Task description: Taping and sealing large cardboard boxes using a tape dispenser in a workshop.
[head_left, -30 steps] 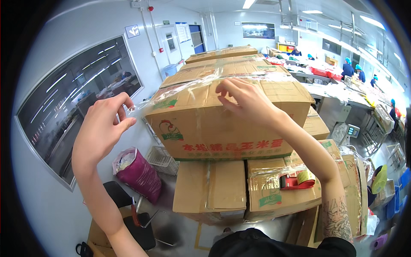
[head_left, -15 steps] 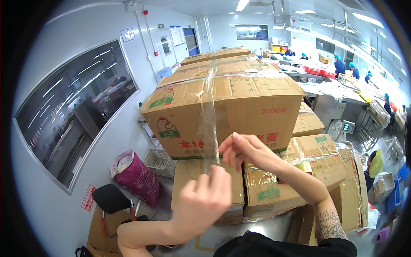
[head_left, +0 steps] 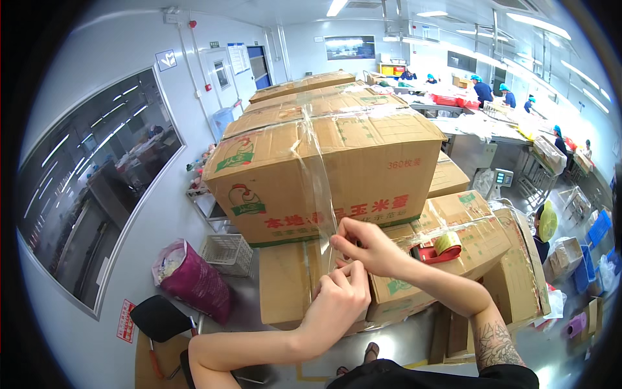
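A large brown cardboard carton (head_left: pixel 369 172) stands in front of me on top of other cartons. A strip of clear packing tape (head_left: pixel 319 165) runs over its top and down its near face, its lower part pulled off the card toward me. My right hand (head_left: pixel 372 246) pinches the strip near the carton's lower edge. Just below and nearer, my left hand (head_left: pixel 340 295) is closed with fingertips together at the strip's loose end. To the right, a red tape dispenser (head_left: pixel 442 249) with a yellowish roll lies on a lower taped carton (head_left: pixel 476 227).
More cartons (head_left: pixel 304 83) continue behind the big one. On the left are a purple sack (head_left: pixel 194 282), a white crate (head_left: pixel 227 255) and a black-backed chair (head_left: pixel 161 319) by a windowed wall. People in blue caps (head_left: pixel 483 89) work at tables far right.
My hands have come together at the tape, the left moving up and right. The strip's lower end now slants toward me. My view has shifted, and the red dispenser shows more fully.
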`<state>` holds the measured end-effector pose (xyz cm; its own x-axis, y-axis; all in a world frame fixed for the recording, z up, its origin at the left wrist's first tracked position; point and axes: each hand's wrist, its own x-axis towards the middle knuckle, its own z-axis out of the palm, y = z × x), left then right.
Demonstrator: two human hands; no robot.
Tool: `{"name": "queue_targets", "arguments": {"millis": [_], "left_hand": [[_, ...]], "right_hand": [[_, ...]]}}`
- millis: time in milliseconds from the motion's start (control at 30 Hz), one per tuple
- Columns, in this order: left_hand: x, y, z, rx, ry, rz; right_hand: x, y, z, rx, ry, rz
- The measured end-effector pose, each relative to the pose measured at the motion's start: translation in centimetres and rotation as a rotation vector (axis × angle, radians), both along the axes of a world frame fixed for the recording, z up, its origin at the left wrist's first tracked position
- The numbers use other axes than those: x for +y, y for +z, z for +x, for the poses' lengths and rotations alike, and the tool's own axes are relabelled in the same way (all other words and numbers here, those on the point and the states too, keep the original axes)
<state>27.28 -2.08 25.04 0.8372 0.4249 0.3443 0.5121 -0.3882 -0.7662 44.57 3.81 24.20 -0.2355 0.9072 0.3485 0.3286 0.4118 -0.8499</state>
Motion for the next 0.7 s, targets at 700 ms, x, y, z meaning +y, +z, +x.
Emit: {"name": "queue_targets", "arguments": {"millis": [700], "left_hand": [[27.1,17.5,-2.5,-1.231,0.147,-1.036]], "right_hand": [[1.3,7.4,-9.7,0.541,0.151,0.218]]}}
